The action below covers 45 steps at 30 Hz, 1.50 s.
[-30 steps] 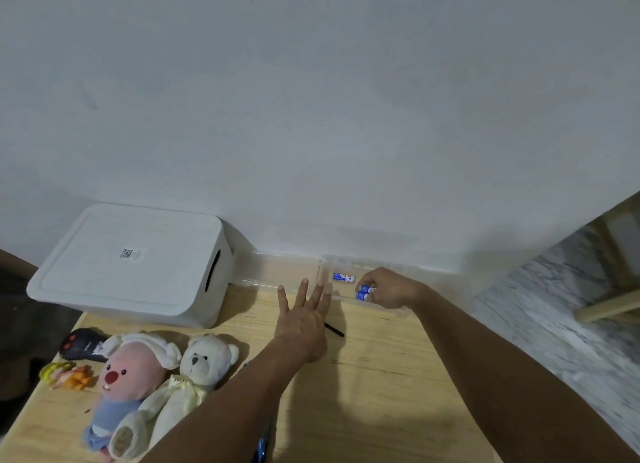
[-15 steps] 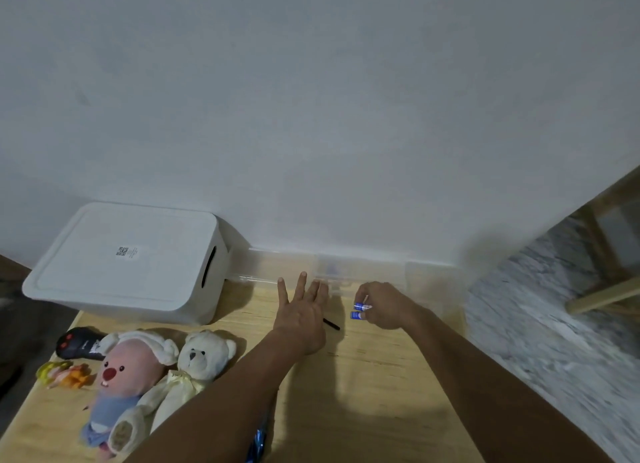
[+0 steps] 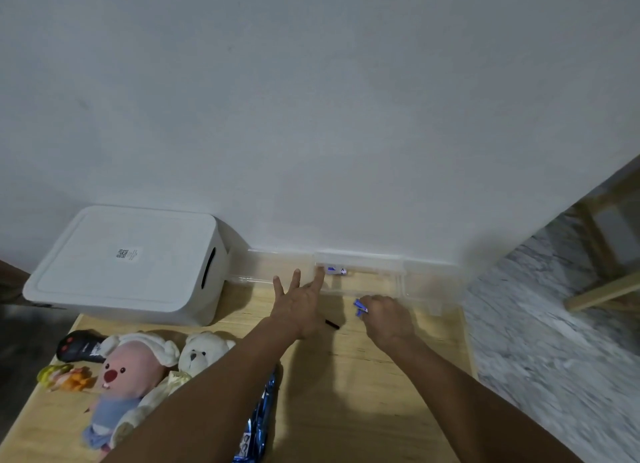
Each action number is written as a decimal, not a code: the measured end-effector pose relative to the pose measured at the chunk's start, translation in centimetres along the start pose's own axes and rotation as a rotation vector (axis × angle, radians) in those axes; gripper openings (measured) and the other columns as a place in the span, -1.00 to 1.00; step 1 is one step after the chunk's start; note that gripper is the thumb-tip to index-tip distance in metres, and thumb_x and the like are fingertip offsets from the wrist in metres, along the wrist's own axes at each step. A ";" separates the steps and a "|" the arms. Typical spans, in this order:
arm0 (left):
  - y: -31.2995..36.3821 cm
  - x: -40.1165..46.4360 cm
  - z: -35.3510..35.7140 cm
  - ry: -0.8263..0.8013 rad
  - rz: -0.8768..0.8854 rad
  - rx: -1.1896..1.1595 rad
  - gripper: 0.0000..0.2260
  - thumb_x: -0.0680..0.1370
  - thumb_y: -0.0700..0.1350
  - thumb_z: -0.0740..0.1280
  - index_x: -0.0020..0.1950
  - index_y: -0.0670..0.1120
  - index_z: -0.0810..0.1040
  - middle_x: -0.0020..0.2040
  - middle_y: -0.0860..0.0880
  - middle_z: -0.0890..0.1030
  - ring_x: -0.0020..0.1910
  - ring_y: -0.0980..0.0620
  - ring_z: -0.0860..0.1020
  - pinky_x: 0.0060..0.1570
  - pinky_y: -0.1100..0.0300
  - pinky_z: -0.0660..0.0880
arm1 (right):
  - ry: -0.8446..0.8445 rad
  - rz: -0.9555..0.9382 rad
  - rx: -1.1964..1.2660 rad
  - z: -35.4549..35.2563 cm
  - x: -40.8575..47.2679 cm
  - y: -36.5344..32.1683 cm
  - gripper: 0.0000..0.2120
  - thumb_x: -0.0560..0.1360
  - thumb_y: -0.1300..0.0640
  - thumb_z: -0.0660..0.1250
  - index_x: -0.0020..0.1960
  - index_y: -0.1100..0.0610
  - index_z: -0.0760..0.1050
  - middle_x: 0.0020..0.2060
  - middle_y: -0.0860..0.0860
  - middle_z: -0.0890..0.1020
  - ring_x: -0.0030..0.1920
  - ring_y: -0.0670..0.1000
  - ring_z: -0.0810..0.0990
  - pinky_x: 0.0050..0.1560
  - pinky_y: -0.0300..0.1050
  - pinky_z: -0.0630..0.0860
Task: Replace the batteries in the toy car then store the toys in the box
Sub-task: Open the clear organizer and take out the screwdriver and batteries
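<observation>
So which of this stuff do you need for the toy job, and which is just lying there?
Needed:
- blue batteries in the right hand
- white box
- pink plush
- white teddy
- small yellow toy

Just lying there:
- black pen
- clear tray

Both bare forearms reach forward, converging slightly. The left hand is spread flat, palm down, fingers straight and fanned apart, the fingertips pointing away from the body. Just to its right, the right hand is curled, knuckles up, its fingers closed round small blue cylindrical batteries that poke out on the side facing the left hand.
</observation>
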<state>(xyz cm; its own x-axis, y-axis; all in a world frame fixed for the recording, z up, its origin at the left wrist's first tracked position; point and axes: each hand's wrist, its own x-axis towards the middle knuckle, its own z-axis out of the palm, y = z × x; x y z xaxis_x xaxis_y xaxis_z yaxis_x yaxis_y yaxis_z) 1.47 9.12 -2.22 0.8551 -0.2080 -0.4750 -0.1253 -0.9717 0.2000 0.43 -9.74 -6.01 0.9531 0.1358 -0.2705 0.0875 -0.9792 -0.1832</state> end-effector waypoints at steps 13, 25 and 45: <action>0.0 -0.2 -0.3 0.019 0.006 -0.088 -0.17 0.56 -0.08 0.27 0.57 -0.01 -0.30 0.45 -0.07 0.38 0.58 -0.12 -0.16 0.46 -0.29 -0.21 | 0.059 0.078 0.003 0.7 -0.6 -0.2 -0.67 0.56 -0.07 0.26 0.17 0.16 0.48 0.05 0.09 0.62 0.08 0.15 0.55 -0.11 -0.10 0.38; 0.1 -0.3 -0.4 0.013 0.000 -0.100 -0.18 0.56 -0.09 0.27 0.57 -0.01 -0.30 0.47 -0.07 0.37 0.58 -0.12 -0.16 0.46 -0.29 -0.20 | 0.166 0.195 -0.020 -1.0 -0.3 -1.5 -0.60 0.60 -0.15 0.11 0.07 0.15 0.51 -0.06 0.09 0.65 -0.04 0.16 0.62 -0.19 -0.08 0.40; -0.4 0.1 -1.2 0.070 0.005 -0.157 -0.20 0.53 -0.17 0.23 0.57 0.10 -0.24 0.41 -0.02 0.45 0.58 -0.08 -0.06 0.47 -0.23 -0.16 | 0.017 0.168 0.164 -2.6 7.2 -4.7 -0.75 0.48 0.17 0.24 0.06 -0.01 0.63 -0.01 0.02 0.67 0.06 0.10 0.61 0.01 -0.11 0.54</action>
<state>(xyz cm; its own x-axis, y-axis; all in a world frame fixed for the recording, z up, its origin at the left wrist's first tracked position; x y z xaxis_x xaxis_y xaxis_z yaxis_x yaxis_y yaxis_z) 2.19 9.64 -1.33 0.8882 -0.1995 -0.4138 -0.0545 -0.9401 0.3364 7.61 -4.51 -4.67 0.9552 -0.0309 -0.2944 -0.1198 -0.9499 -0.2887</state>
